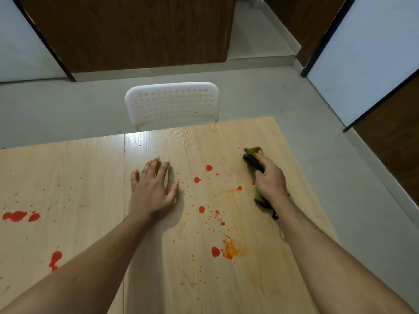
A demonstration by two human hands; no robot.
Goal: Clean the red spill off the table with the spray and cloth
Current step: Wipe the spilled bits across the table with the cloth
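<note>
Head view: the left hand (152, 189) lies flat on the light wood tabletop (68, 177), fingers spread and straight. The right hand (271, 180) grips a bunched green cloth (253, 155), pressed to the tabletop near its right edge. The red spill (201, 209) lies as drops between the hands, with larger blots far left. A white chair (172, 103) stands behind.

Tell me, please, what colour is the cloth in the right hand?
Green and black crumpled cloth, head view.
</note>
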